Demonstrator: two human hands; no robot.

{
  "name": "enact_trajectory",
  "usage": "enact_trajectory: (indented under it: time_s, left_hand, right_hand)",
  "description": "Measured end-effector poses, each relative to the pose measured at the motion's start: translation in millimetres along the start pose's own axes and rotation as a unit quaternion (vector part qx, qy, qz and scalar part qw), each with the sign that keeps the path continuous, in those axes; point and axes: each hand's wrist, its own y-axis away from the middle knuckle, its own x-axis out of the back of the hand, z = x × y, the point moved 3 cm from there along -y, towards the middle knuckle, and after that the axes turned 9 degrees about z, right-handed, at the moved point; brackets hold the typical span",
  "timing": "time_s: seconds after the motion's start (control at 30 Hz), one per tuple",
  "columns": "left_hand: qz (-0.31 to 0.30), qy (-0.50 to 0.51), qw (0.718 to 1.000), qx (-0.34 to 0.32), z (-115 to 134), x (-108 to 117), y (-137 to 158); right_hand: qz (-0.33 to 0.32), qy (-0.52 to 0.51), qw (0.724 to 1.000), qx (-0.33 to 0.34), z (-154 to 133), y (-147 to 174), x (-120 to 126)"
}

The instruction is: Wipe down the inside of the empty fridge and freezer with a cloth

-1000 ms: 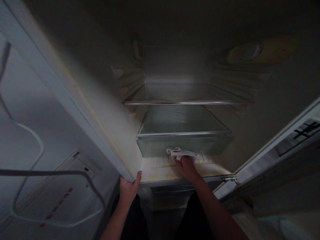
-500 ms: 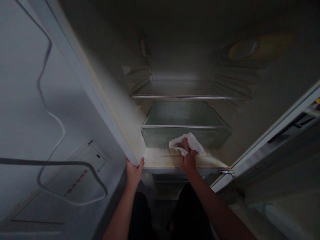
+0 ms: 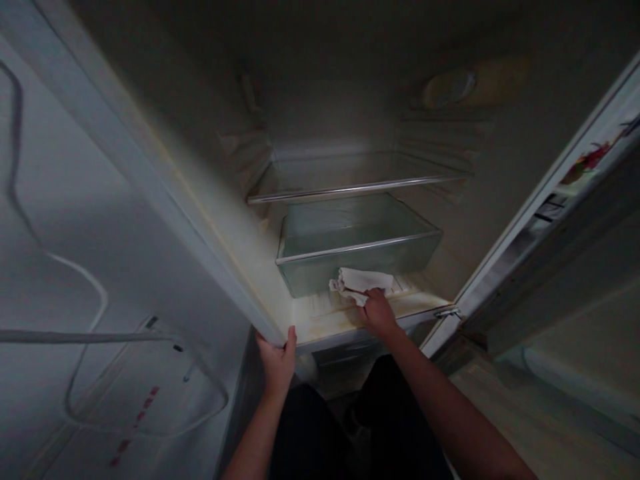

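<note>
My right hand (image 3: 379, 313) is closed on a crumpled white cloth (image 3: 367, 280), which could also be a paper towel. The cloth is at the stained floor of the refrigerator (image 3: 320, 325), just in front of the clear drawer (image 3: 360, 257). My left hand (image 3: 277, 360) grips the lower left front edge of the refrigerator wall (image 3: 250, 300), its thumb on the inner side and its other fingers mostly hidden behind the edge.
Above the drawer a glass shelf (image 3: 360, 189) spans the cabinet. A yellowed lamp cover (image 3: 450, 89) is on the right inner wall. A metal hinge (image 3: 447, 312) sits at the lower right corner. Cables (image 3: 100, 293) hang along the outer side at left.
My right hand and the cloth have shifted slightly, and the cloth looks flatter. My left hand keeps its grip on the edge. The whole view has tilted.
</note>
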Motion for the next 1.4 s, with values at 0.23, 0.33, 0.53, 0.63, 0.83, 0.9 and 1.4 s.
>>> enact_trajectory:
  time_s: [0.23, 0.33, 0.53, 0.63, 0.83, 0.9, 1.4]
  left_hand:
    - [0.013, 0.015, 1.0, -0.007, 1.7, -2.2, -1.7]
    - [0.016, 0.015, 1.0, -0.006, 6.1, -1.4, -2.1]
    - [0.029, 0.016, 0.999, 0.001, 0.9, -3.1, -2.6]
    - [0.026, 0.024, 0.999, 0.006, -4.0, -4.0, -3.5]
    - [0.018, 0.02, 1.0, -0.001, 0.1, -2.2, -4.6]
    - [0.022, 0.013, 1.0, -0.006, 2.7, -1.5, -4.9]
    - [0.019, 0.023, 1.0, -0.004, 4.6, -1.5, -4.1]
  right_hand:
    - [0.027, -0.023, 0.999, -0.017, 2.2, -1.1, -0.4]
    - [0.038, -0.024, 0.999, -0.014, 2.5, -1.9, -0.7]
    - [0.064, -0.032, 0.997, 0.021, 5.5, -1.0, -6.9]
    - [0.075, -0.038, 0.996, 0.021, 6.7, -0.3, -8.5]
    - [0.069, -0.036, 0.997, 0.016, 6.0, -0.8, -8.4]
    - [0.062, -0.03, 0.998, 0.01, 5.9, -1.3, -8.9]
    - [0.02, -0.004, 1.0, -0.013, 3.6, -2.2, -4.2]
